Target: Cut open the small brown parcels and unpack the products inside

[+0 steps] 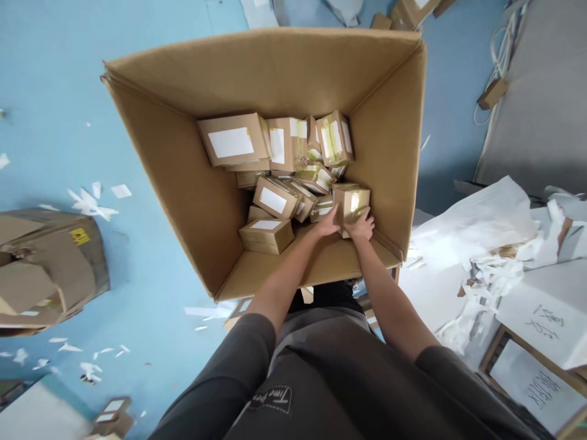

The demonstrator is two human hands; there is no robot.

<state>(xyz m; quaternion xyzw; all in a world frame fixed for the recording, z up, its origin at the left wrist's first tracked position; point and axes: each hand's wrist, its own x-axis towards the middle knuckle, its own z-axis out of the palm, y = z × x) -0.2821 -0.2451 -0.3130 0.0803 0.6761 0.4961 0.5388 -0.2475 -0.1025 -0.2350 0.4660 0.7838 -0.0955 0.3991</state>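
Inside a large open carton (pixel 275 67), both my hands are on a small taped cardboard box (pixel 346 197) near the right wall. My left hand (pixel 328 222) presses its left side, and my right hand (pixel 361 226) wraps round its near right corner with the fingers spread over it. Whether the box rests on something beneath cannot be seen. Several other small boxes lie piled about it, among them a labelled box (pixel 275 198), a lower-left box (pixel 266 236), a large box (pixel 235 140) and a box with yellowish tape (pixel 334 139).
An opened, crumpled carton (pixel 50 269) lies on the blue floor at left, with paper scraps (pixel 89 205) around it. On the right are crumpled white wrapping (pixel 486 226) and a white box with handwriting (pixel 545 318). A cable (pixel 499 61) runs along the upper right.
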